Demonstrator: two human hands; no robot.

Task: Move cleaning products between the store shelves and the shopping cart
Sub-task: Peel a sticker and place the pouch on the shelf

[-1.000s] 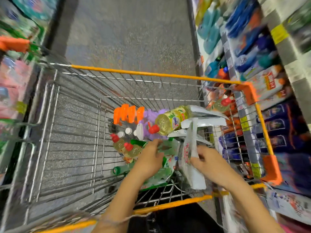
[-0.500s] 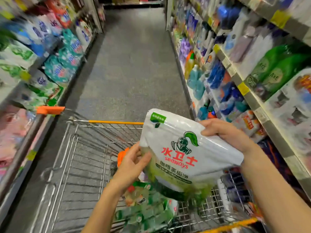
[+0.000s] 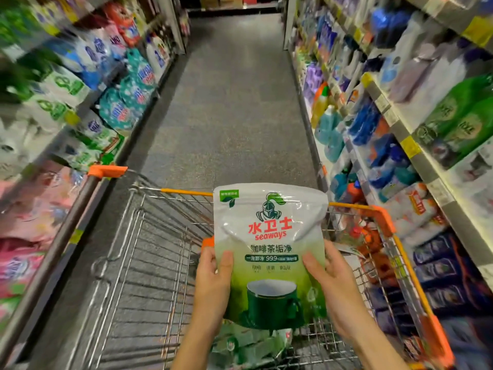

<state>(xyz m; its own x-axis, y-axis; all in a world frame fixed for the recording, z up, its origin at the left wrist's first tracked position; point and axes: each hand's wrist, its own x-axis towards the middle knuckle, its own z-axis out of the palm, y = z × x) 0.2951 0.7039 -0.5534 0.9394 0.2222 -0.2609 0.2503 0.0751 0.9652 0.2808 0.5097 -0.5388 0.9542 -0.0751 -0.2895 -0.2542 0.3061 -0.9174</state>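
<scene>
A white and green Seaways cleaner pouch point(image 3: 269, 247) with a knight logo and a green cup picture stands upright above the shopping cart point(image 3: 149, 236). My left hand point(image 3: 214, 281) holds its lower left edge, thumb on the front. My right hand point(image 3: 329, 279) grips its lower right edge the same way. Below the pouch, green packs point(image 3: 248, 343) lie on the cart's wire floor. Orange-capped items point(image 3: 370, 244) show behind the pouch at the cart's right side.
Shelves of detergent bags point(image 3: 125, 102) line the left. Bottles and pouches point(image 3: 384, 145) fill the shelves on the right, close to the cart's orange corner point(image 3: 381, 214). The grey aisle floor point(image 3: 232, 102) runs ahead.
The pouch came up out of the cart and now faces me upright instead of tilted. My right hand moved from its top edge to its lower right edge. The view tilted up the aisle.
</scene>
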